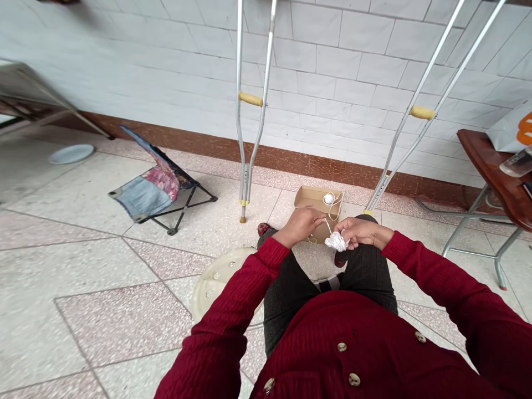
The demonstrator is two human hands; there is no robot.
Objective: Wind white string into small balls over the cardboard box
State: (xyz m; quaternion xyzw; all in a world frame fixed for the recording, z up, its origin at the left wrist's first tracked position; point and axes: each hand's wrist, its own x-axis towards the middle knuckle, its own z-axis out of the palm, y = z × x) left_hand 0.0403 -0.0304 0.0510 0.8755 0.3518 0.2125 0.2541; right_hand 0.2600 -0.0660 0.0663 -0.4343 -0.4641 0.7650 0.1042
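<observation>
Between my knees, my right hand is closed around a small bundle of white yarn. A strand of the yarn runs from that bundle up to my left hand, whose fingertips pinch it. Beneath and beyond both hands an open cardboard box rests on the floor. Inside the box, toward its right side, lies a white ball of yarn with loose loops beside it. My left hand covers part of the box.
Two metal crutches lean on the tiled wall. A folding stool stands at left, a pale round plastic stool by my left leg. At right is a brown wooden-topped stool bearing a bag and a clear cup.
</observation>
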